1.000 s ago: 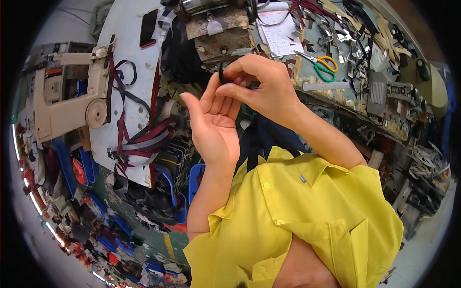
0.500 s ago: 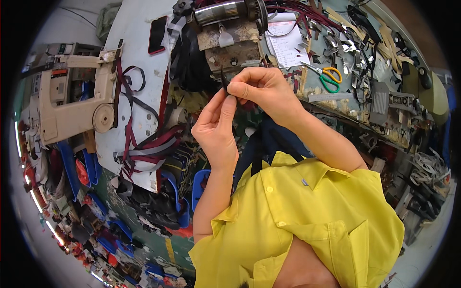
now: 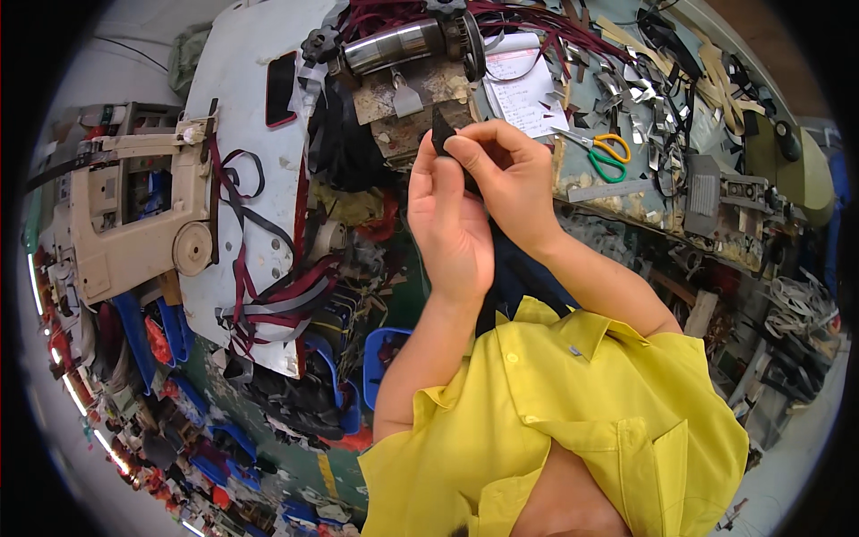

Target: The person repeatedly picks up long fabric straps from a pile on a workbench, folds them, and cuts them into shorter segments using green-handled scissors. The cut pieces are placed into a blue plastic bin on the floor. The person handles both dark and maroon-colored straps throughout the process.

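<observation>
A small black strip (image 3: 440,128), seemingly folded to a point, sticks up between my fingertips; its lower part is hidden by them. My left hand (image 3: 449,210) pinches it from the left with thumb and fingers. From the right, my right hand (image 3: 510,172) grips the same strip with thumb and forefinger, the two hands touching. Both are held in front of a machine with a shiny metal roller (image 3: 394,46) and a worn plate (image 3: 420,94). A metal tab (image 3: 406,97) hangs from the roller side.
Scissors (image 3: 601,152) with orange and green handles lie right of my hands, near a written pad (image 3: 523,94) and scattered metallic scraps (image 3: 626,85). Leftward are a phone (image 3: 281,89), maroon and grey straps (image 3: 268,300) and a beige sewing machine (image 3: 134,210). A blue bin (image 3: 380,358) stands below.
My left hand has shifted right and turned, its palm showing more. The black strip now stands up wider and more pointed above my fingertips. The whole view has shifted slightly.
</observation>
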Motion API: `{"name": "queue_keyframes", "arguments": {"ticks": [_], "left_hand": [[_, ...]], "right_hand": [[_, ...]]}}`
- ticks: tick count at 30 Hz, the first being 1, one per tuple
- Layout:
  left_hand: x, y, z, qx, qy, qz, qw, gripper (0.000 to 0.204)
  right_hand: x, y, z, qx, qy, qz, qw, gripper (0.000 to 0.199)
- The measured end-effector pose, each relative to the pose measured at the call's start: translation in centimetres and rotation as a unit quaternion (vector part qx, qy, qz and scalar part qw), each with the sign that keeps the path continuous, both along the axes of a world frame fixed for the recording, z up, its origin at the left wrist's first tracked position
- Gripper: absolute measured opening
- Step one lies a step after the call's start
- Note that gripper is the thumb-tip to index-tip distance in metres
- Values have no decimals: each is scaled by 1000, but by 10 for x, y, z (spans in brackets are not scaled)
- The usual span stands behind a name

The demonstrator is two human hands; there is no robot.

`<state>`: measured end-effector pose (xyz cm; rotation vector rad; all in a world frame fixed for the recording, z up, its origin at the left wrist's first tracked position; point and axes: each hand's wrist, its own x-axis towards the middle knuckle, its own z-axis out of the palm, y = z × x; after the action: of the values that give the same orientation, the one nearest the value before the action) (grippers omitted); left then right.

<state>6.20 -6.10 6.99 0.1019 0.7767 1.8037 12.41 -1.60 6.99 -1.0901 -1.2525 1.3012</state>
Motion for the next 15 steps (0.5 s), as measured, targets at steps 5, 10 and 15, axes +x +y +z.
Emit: {"name": "queue_keyframes", "arguments": {"ticks": [5,10,15], "left_hand": [[-43,18,-37,-66,183,-42,980,32],[-70,79,-99,-117,62,-47,990,42],[-59,58,-91,-78,61,-79,992,21]], "right_hand": [[22,15,7,122,-155,42,979,7],[22,19,18,192,-176,153,953,14],[11,26,-5,-45,-99,173,979,12]]}}
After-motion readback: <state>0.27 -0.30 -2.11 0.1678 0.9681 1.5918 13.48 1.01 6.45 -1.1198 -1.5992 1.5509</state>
